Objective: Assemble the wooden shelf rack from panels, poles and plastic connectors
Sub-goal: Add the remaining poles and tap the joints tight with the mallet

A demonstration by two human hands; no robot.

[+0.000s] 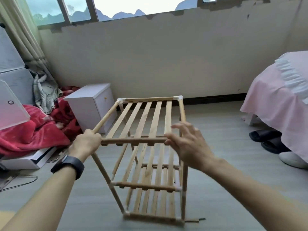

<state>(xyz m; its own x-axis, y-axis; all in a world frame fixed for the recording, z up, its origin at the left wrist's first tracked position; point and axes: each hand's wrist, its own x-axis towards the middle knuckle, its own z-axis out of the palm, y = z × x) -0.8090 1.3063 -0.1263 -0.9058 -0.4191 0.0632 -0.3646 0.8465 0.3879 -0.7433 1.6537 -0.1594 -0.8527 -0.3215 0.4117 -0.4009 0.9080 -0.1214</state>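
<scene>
A wooden shelf rack with three slatted tiers stands upright on the floor in front of me. White plastic connectors join its poles at the corners. My left hand grips the near left top corner where the front rail meets the side pole. My right hand is at the near right top corner with fingers spread and mostly straight, its fingertips touching the end of the front rail. The connectors under both hands are hidden.
A white cabinet stands just left of the rack, beside a red blanket and a white box. A bed with a pink cover and slippers lies to the right. Grey floor surrounds the rack.
</scene>
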